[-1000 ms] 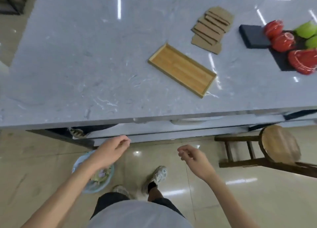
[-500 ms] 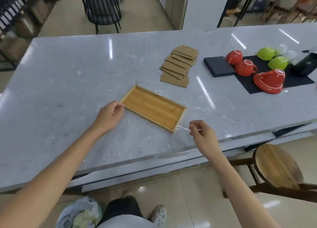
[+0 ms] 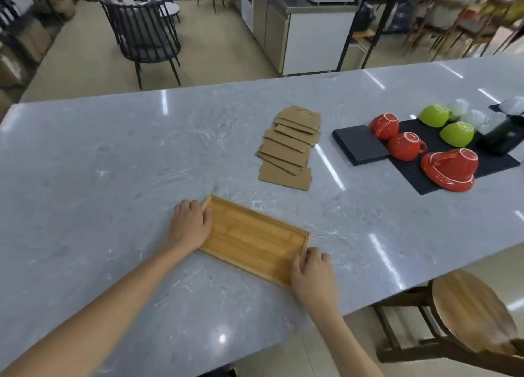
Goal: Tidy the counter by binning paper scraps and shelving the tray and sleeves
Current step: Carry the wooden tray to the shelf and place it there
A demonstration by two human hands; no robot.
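Note:
A shallow wooden tray (image 3: 255,237) lies at an angle on the grey marble counter (image 3: 113,178), near its front edge. My left hand (image 3: 190,225) grips the tray's left short end, fingers over the rim. On the opposite short end, at the tray's near right corner, my right hand (image 3: 310,269) has closed. Beyond the tray, a fanned row of several brown cardboard sleeves (image 3: 289,149) lies flat on the counter. No paper scraps show on the counter.
At the right, red cups (image 3: 405,145), green cups (image 3: 456,134) and a red cup on a saucer (image 3: 450,168) rest on a black mat (image 3: 493,161) next to a dark slab (image 3: 358,144). A wooden stool (image 3: 470,320) stands at the near right. A black chair (image 3: 147,36) and cabinets stand beyond the counter.
The view rose from the floor and bin to the counter. Both hands came up from below the counter edge and closed on the two short ends of the tray.

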